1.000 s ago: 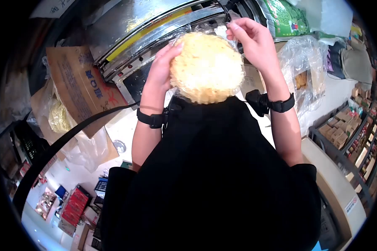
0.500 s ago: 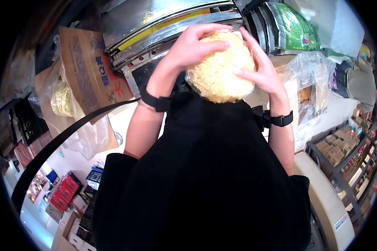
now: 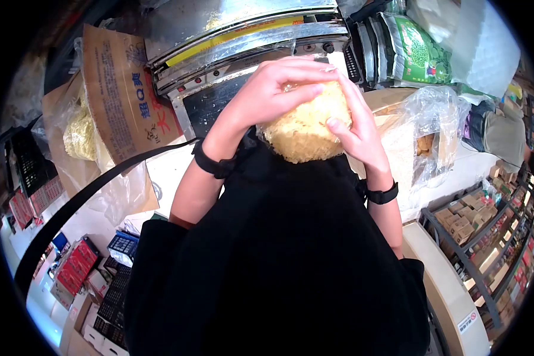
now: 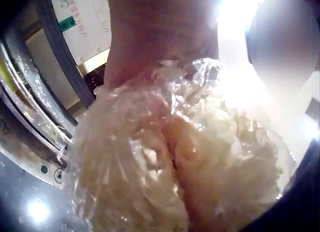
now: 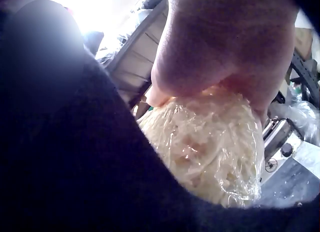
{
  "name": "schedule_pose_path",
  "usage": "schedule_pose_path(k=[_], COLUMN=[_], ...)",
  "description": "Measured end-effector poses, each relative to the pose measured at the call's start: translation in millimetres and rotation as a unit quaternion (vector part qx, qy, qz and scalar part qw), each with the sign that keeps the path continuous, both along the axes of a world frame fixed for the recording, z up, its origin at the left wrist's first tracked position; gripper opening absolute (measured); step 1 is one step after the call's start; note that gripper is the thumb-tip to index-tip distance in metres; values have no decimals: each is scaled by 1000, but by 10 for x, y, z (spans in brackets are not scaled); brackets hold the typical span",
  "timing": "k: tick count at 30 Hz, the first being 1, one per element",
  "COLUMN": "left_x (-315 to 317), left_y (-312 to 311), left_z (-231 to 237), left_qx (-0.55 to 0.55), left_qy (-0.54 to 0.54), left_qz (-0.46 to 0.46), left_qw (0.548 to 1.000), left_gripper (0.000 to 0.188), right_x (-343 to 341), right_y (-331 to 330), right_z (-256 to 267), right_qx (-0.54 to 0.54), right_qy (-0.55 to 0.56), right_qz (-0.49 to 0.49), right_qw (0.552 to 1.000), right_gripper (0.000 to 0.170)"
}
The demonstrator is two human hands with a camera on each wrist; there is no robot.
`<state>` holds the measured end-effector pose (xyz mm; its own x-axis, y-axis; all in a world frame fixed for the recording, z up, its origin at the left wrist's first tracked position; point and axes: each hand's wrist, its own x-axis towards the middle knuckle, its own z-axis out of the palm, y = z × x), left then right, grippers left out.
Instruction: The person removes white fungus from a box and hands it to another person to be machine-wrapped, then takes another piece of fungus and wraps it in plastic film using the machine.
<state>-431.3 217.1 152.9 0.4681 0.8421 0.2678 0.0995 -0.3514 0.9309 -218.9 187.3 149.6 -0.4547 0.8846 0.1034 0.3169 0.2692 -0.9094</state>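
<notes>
A round, pale-yellow bundle (image 3: pixel 305 133) with a crinkled, flaky surface is held close against the person's black shirt. Clear plastic film covers it, shiny and creased in the left wrist view (image 4: pixel 125 177). The left hand (image 3: pixel 276 92) grips it from the upper left, fingers reaching over the far side and thumb lying across the top. From the right, the right hand (image 3: pixel 362 127) holds it with the thumb on the near face and fingers along the far edge. Both sets of fingertips come close together at its far end. In the right wrist view, wrapped film (image 5: pixel 215 147) shows under the palm.
Beyond the hands stands a metal machine (image 3: pixel 249 44) with a yellow strip and knobs. A brown printed carton (image 3: pixel 124 101) is at left, beside a bagged yellow bundle (image 3: pixel 80 136). Green printed sacks (image 3: pixel 421 50) and a plastic-lined carton (image 3: pixel 391 133) are at right.
The right hand, earlier raised beyond the bundle near the machine, has come down onto its right side. The left hand has shifted over its top. The bundle has moved slightly right and nearer the body.
</notes>
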Motion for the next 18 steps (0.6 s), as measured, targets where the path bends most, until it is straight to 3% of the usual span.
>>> schedule_pose_path(k=[2,4,6,8,11,13,14,17,18], left_x=[-17,-8,-65,-125,-171,-186,-179,-143,-140], left_y=[-55,-137,-118,-116,-134,-133,-126,-94,-88], left_z=[37,136,164,243,181,195,189,168,164], left_qx=[6,-123,-84,39,-13,-39,-41,17,36], left_qy=[6,-108,-91,72,21,-14,-13,-20,-25], left_qz=[-3,74,91,56,23,-5,-5,-9,4], left_qw=[1000,984,988,995,999,999,999,1000,999], left_gripper=[31,39,46,43,43,41,41,40,39], right_x=[-21,-43,-81,-89,-109,-131,-138,-182,-180], right_y=[10,-6,-24,-26,-17,-22,7,141,150], right_z=[63,146,210,214,210,170,186,365,349], right_qx=[16,28,37,45,47,-84,-86,65,65], right_qy=[-4,-9,-7,-12,15,219,219,-8,-8], right_qz=[11,18,19,20,29,-17,-18,22,22], right_qw=[1000,999,999,999,998,972,972,998,998], right_gripper=[74,73,74,77,83,89,89,85,85])
